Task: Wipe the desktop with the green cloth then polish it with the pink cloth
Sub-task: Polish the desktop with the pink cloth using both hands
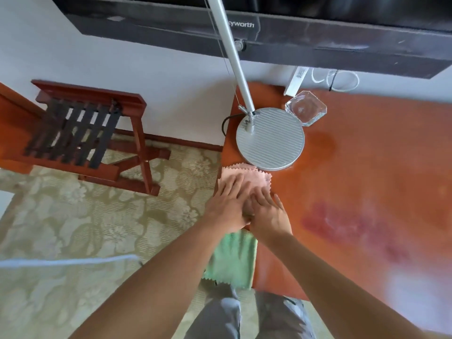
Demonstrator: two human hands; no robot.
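Head view looks down over both forearms onto an orange-brown bench (pixel 367 148) whose left edge runs down the middle of the picture. Both hands lie flat on the pink cloth (pixel 254 176), which sits at the bench's left edge just in front of the round grey lamp base (pixel 270 138). The left hand (pixel 228 204) has its fingers straight and slightly spread, pressing down on the cloth; the right hand (pixel 267 211) lies just beside it, fingers also straight and fanned, the two hands touching or overlapping at the thumbs. Neither hand pinches the cloth as far as I can see.

Nearer the person, under the wrists, the green cloth (pixel 232 260) lies at the same left edge of the bench, with one zigzag hem hanging over the near corner. A clear glass ashtray (pixel 305 107) stands just behind the lamp base, near the wall. A slanted white lamp pole (pixel 232 55) rises from the base towards a dark television (pixel 269 28) on the wall. Left of the bench, on a patterned carpet (pixel 73 228), stands a folding wooden luggage rack (pixel 93 133) with black straps. The bench top shows a pale, blurred glare at lower right.
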